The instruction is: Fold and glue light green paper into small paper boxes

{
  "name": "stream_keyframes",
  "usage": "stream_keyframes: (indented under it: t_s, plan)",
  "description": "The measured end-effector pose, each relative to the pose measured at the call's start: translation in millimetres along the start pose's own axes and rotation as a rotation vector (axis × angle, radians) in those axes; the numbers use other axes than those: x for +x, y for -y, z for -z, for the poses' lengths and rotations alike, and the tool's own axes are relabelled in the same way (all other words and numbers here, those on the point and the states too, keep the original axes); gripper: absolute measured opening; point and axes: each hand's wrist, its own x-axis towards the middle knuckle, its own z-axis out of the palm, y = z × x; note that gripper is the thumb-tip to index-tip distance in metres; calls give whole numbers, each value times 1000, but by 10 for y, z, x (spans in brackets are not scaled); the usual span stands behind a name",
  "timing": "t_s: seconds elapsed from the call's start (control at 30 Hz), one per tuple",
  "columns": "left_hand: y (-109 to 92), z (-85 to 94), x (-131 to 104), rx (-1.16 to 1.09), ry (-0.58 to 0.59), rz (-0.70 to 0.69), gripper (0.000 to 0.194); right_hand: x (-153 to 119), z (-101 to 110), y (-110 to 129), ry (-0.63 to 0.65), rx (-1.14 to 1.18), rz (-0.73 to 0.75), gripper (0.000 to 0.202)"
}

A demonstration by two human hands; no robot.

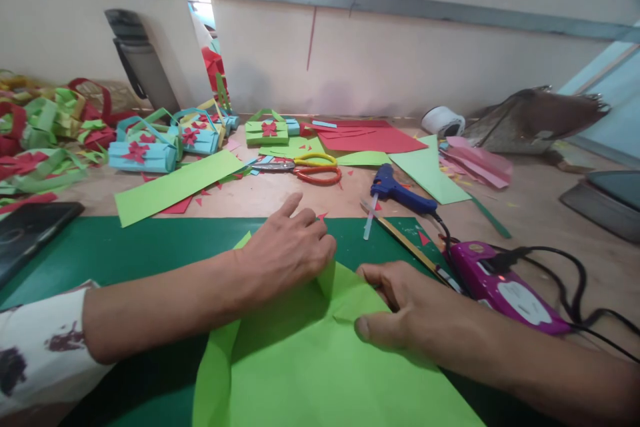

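A large bright green sheet of paper (330, 367) lies in front of me, its left side and far edge folded up. My left hand (290, 247) is at the far edge, fingers curled down over the raised paper and one finger sticking out; its fingertips are partly hidden. On the right edge, my right hand (395, 307) pinches the paper, thumb on top and fingers beyond the edge. Underneath is a dark green mat (165, 247). Past the hands lie scissors (315, 168) with yellow and orange handles, and a blue glue gun (400, 190) with a clear glue stick.
Small paper bags with bows (143, 152) and a heap of paper pieces (47, 120) stand at the left, near a phone (43, 230) and a bottle (143, 57). Red sheets (380, 137) lie at the back. A purple power strip (505, 290) with black cables is at right.
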Motion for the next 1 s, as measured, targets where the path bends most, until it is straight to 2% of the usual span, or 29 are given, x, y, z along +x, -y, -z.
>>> stream_keyframes:
  t_s: [0.1,0.17,0.33,0.4,0.53,0.73,0.83,0.93,1.0]
  plan:
    - [-14,26,55,6,62,31,15,-56,-19,26,-43,-17,-55,32]
    - [-22,33,73,2,76,45,14,-111,-43,35,-41,-14,-53,37]
    - [-27,15,59,27,51,36,14,-263,-99,44,-42,-211,90,13]
    - [-26,10,43,34,28,20,13,-280,-96,48,-35,-353,175,14]
    - [-33,3,20,28,13,0,12,-169,-64,54,-29,-512,406,35]
    - [-21,-13,-1,29,6,-14,11,36,-53,94,-16,-617,447,29]
    - [5,30,-32,6,53,-39,12,59,-52,128,28,-655,487,31]
    - [33,95,-115,-24,96,-67,9,70,-48,149,81,-700,516,29]
    - [41,125,-209,-43,58,-89,7,79,-48,156,77,-732,507,27]
